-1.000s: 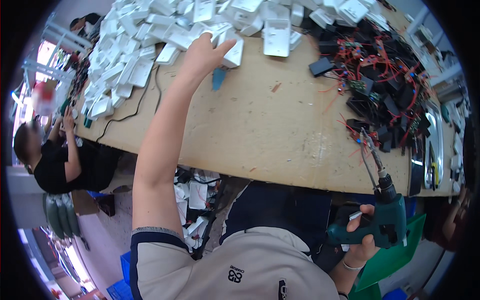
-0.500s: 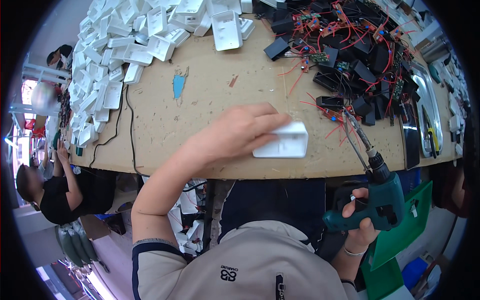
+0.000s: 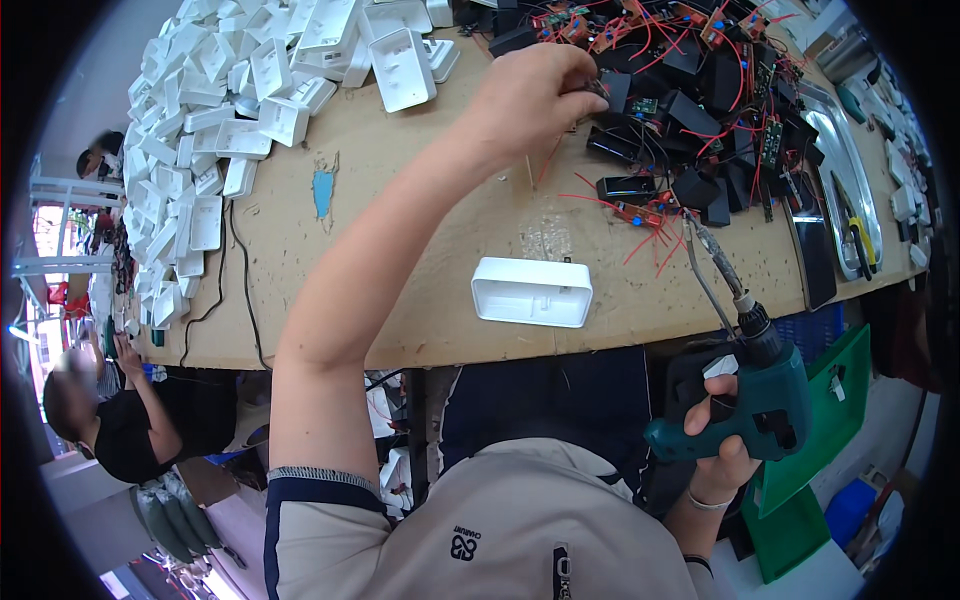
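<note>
My left hand (image 3: 535,95) reaches far across the wooden table (image 3: 420,250), its fingers closed on a small black module at the edge of a heap of black modules with red wires (image 3: 690,110). A white plastic housing (image 3: 532,291) lies open side up near the table's front edge, free of both hands. My right hand (image 3: 722,432) grips a teal power screwdriver (image 3: 745,395) below the table edge, its long bit pointing up toward the red wires.
Several white housings (image 3: 230,120) are heaped along the left and far side. A black cable (image 3: 240,290) runs to the front edge. A metal tray (image 3: 845,175) sits at the right, green bins (image 3: 810,440) below it. Another person (image 3: 110,420) works at lower left.
My left hand fetched a white housing from the far pile, set it near the front edge, let go, and reached out to the black modules. The right hand stayed on the screwdriver.
</note>
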`<state>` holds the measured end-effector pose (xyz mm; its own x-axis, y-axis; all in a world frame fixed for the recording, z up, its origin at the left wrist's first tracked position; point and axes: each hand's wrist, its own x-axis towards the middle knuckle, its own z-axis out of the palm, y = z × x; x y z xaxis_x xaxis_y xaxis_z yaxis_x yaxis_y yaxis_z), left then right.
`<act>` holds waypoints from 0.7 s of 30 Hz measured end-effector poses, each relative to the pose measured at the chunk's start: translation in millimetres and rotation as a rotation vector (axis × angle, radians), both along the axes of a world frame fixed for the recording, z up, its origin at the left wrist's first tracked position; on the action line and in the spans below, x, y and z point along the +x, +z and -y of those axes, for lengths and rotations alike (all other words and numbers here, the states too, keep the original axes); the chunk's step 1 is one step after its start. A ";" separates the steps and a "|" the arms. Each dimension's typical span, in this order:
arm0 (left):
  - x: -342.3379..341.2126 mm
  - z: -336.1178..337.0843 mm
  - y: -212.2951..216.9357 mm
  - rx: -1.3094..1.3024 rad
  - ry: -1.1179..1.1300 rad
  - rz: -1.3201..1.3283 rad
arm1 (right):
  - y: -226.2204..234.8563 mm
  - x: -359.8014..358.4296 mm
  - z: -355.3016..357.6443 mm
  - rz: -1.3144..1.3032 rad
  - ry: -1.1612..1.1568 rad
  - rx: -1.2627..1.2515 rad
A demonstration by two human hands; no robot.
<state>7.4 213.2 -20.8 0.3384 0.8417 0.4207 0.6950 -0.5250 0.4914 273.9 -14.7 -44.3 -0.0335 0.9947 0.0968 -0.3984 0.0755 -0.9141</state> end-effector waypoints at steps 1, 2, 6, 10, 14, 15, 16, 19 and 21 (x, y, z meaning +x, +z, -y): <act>-3.1 1.0 2.7 -0.150 -0.022 0.152 | 0.6 -0.3 -0.4 0.001 -0.011 0.005; -8.6 2.7 6.3 -0.301 -0.042 0.303 | 0.5 -0.1 -1.2 0.001 -0.020 0.011; -57.3 15.4 22.4 -0.388 0.000 0.706 | -1.0 -0.8 -4.7 -0.060 0.016 -0.022; -98.2 38.9 23.9 -0.506 0.034 0.933 | -3.6 -5.3 -9.0 -0.072 0.073 0.010; -126.1 71.2 16.3 -0.488 0.006 1.064 | -3.0 -13.1 -10.0 -0.125 0.153 -0.011; -130.6 78.8 15.1 -0.492 0.023 1.109 | -3.9 -14.5 -9.9 -0.124 0.164 -0.015; -135.0 85.9 14.5 -0.496 0.041 1.155 | -5.7 -15.9 -10.0 -0.145 0.182 -0.029; -138.2 104.6 16.5 -0.442 -0.030 1.186 | -1.7 -30.1 -16.5 -0.271 0.269 -0.048; -136.7 112.4 13.1 -0.362 -0.174 1.198 | 6.3 -45.6 -25.1 -0.412 0.403 -0.094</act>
<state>-129.3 100.8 -7.8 0.0235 0.9553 0.2947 -0.3490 -0.2684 0.8979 228.3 10.4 -38.0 -0.3895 0.9162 0.0937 -0.7027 -0.2299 -0.6733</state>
